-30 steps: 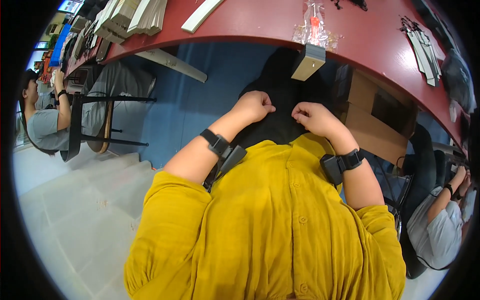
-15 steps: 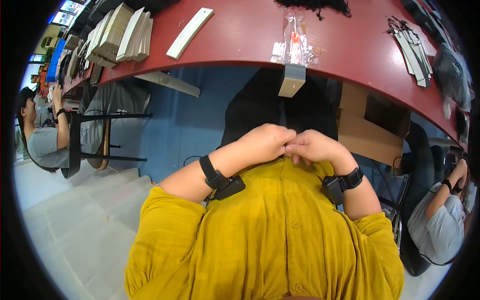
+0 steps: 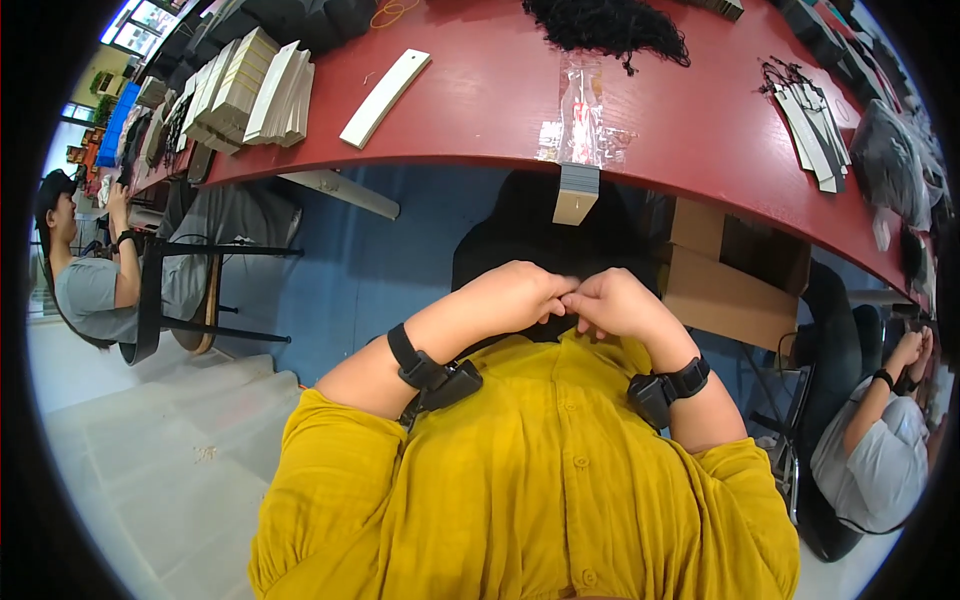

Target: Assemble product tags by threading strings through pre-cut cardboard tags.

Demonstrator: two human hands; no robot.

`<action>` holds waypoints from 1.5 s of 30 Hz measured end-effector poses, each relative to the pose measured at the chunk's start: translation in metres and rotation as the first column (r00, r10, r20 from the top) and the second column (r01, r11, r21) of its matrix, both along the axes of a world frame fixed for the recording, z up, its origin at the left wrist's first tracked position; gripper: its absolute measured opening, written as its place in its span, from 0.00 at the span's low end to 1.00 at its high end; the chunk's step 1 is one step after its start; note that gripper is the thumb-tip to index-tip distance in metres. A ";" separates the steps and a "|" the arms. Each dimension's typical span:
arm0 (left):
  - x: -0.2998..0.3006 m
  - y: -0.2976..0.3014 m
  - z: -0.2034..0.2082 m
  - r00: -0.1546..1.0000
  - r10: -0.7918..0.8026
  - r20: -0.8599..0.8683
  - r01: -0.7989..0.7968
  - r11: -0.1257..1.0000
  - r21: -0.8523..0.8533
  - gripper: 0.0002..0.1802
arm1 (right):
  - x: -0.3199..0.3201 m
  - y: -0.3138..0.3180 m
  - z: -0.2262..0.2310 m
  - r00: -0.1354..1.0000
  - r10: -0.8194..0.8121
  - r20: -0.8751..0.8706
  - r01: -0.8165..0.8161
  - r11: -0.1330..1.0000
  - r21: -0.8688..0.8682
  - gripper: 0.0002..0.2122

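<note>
Block (image 3: 576, 197), one: plain tan end face, thin grey layers above; juts from middle of near edge of table (image 3: 480, 110), touching one clear plastic strip (image 3: 580, 115). Left hand (image 3: 537, 296) and right hand (image 3: 616, 302), two, meet on the wearer's side of the table; fingers curled, tips pinched together, on what cannot tell. On table: one white bar (image 3: 386, 98) left; one black stringy heap (image 3: 610, 30) far middle; corded tags (image 3: 812, 135) right, overlapping, count unclear.
</note>
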State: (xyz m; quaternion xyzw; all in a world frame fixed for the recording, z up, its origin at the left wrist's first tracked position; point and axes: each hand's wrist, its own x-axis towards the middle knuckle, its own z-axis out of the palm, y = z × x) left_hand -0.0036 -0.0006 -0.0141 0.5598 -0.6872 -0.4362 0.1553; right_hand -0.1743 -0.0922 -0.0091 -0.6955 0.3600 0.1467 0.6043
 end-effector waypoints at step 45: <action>0.033 0.005 0.056 0.877 0.453 -0.161 -0.477 0.774 -0.417 0.05 | 0.027 0.007 0.013 0.476 -0.540 0.694 0.534 0.805 0.259 0.07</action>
